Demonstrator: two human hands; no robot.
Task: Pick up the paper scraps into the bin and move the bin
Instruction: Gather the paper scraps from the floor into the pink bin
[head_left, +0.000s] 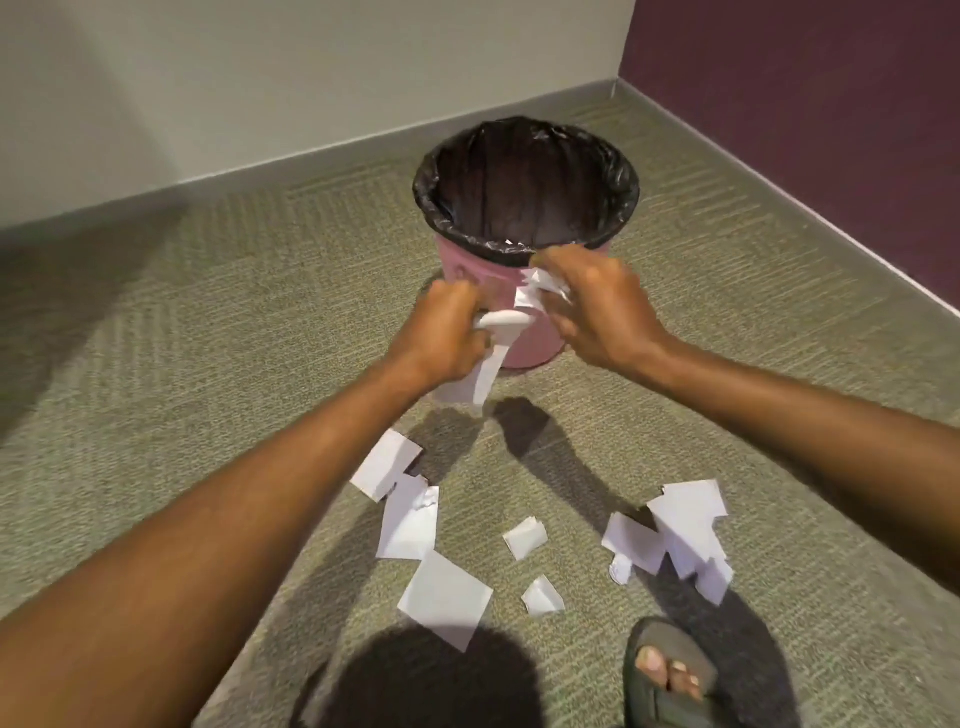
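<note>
L hand (447, 332) grips paper strip (488, 374), long axis hanging down. R hand (597, 306) pinches crumpled scrap (530, 293). Bin (467, 270) upright, mouth up, just beyond.

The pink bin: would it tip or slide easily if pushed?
Probably light: the pink bin looks plastic, and its black liner shows little inside. It seems to narrow toward the base, so a push near the rim may tip it. The carpet would likely resist sliding.
</note>
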